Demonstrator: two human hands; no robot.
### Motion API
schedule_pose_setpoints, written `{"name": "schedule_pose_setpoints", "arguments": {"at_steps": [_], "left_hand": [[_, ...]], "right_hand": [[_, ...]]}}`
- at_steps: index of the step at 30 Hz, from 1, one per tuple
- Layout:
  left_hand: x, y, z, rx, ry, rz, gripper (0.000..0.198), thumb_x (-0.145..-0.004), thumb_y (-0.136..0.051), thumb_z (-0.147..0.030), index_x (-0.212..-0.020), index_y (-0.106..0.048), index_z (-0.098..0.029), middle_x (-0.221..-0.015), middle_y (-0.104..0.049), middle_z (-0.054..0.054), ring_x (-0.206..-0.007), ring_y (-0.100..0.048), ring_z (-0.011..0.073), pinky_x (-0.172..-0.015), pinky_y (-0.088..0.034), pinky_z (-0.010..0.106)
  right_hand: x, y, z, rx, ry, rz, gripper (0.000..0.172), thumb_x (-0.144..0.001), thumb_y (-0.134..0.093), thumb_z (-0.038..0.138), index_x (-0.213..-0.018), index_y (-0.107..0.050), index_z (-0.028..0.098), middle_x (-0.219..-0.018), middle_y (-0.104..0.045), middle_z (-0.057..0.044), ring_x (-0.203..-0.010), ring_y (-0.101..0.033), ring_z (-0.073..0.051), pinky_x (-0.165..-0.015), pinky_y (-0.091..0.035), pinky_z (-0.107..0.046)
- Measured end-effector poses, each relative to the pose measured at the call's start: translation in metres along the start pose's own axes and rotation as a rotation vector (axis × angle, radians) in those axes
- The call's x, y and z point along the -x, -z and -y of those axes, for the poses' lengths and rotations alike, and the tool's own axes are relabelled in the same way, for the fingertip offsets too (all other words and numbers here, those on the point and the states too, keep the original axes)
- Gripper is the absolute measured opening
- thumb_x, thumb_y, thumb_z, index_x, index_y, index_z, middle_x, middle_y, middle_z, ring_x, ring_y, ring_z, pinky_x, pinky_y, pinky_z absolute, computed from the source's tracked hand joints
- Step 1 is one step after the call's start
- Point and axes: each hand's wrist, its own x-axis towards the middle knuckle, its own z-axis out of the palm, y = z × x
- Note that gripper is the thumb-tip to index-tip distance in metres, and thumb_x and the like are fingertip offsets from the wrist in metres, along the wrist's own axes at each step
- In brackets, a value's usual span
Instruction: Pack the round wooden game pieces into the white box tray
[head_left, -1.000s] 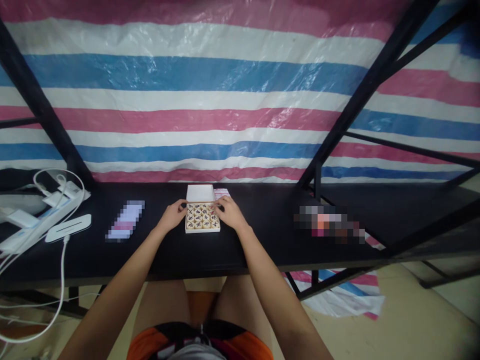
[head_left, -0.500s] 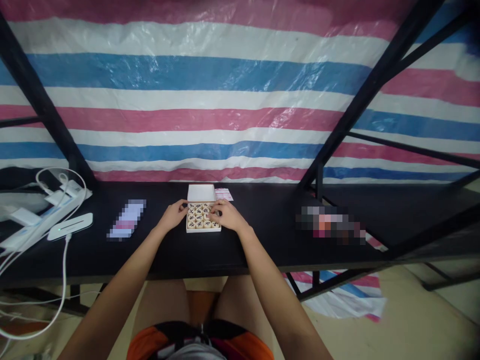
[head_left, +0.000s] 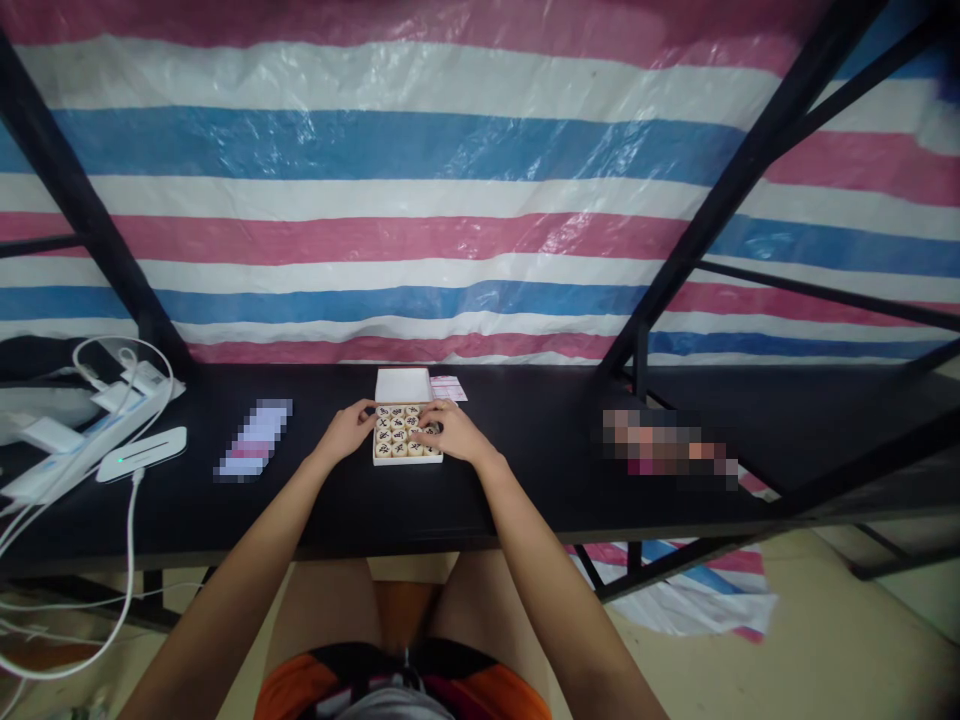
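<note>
A small white box sits on the black tabletop, its hinged lid raised at the far side. Rows of round, cream-coloured Chinese chess pieces with dark characters fill it. My left hand has its fingers bent at the box's upper left edge, steadying that side. Over the right-hand column is my right hand, thumb and fingers closed around a chess piece, which the fingers mostly cover.
A printed slip of paper lies behind the box. To the left are a blurred-out phone-like object, a white device and a power strip with cables. A pixelated item lies right. Black metal posts frame the table.
My right hand's fingers shift very slightly over the right side of the pieces. My left hand stays at the box's edge, and the box has not moved.
</note>
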Motion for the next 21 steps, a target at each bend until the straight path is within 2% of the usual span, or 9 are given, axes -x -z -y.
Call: {"name": "schedule_pose_setpoints", "arguments": {"at_steps": [5, 9, 13, 17, 21], "left_hand": [[0.0, 0.0, 0.0, 0.006, -0.003, 0.003, 0.036, -0.083, -0.046, -0.039, -0.109, -0.062, -0.019, -0.071, -0.063, 0.001, -0.067, -0.059, 0.0164, -0.065, -0.042, 0.026], [0.001, 0.001, -0.001, 0.007, 0.0, 0.003, 0.037, -0.083, -0.046, -0.04, -0.108, -0.062, -0.019, -0.07, -0.063, 0.001, -0.066, -0.059, 0.0164, -0.064, -0.042, 0.026], [0.001, 0.001, -0.003, 0.006, -0.002, 0.005, 0.037, -0.082, -0.046, -0.04, -0.108, -0.062, -0.019, -0.07, -0.063, 0.001, -0.066, -0.059, 0.0167, -0.065, -0.042, 0.026], [0.001, 0.002, -0.003, -0.002, -0.002, 0.005, 0.037, -0.082, -0.046, -0.04, -0.108, -0.062, -0.019, -0.07, -0.064, 0.001, -0.067, -0.06, 0.0169, -0.066, -0.042, 0.026], [0.0, 0.001, -0.001, -0.005, 0.008, 0.001, 0.039, -0.082, -0.046, -0.041, -0.112, -0.06, -0.019, -0.071, -0.064, 0.001, -0.068, -0.06, 0.0172, -0.067, -0.043, 0.026]], "right_hand": [[0.011, 0.01, -0.004, -0.074, -0.069, -0.012, 0.019, -0.072, -0.071, 0.039, -0.08, -0.071, 0.022, -0.105, -0.063, -0.004, -0.104, -0.056, -0.018, -0.096, -0.038, -0.033], [0.019, 0.012, -0.005, -0.055, -0.069, -0.001, 0.02, -0.074, -0.068, 0.031, -0.092, -0.071, 0.023, -0.11, -0.061, -0.005, -0.107, -0.054, -0.019, -0.099, -0.037, -0.034], [0.018, 0.006, -0.008, -0.051, -0.098, -0.007, 0.022, -0.076, -0.066, 0.026, -0.097, -0.071, 0.023, -0.11, -0.061, -0.005, -0.107, -0.054, -0.018, -0.099, -0.037, -0.034], [0.016, 0.003, -0.008, -0.048, -0.103, -0.04, 0.016, -0.078, -0.065, 0.027, -0.092, -0.071, 0.023, -0.107, -0.062, -0.005, -0.104, -0.055, -0.018, -0.098, -0.038, -0.033], [0.014, 0.003, -0.008, -0.069, -0.091, -0.124, 0.015, -0.082, -0.06, 0.031, -0.089, -0.071, 0.023, -0.098, -0.064, -0.003, -0.096, -0.057, -0.016, -0.092, -0.041, -0.03]]}}
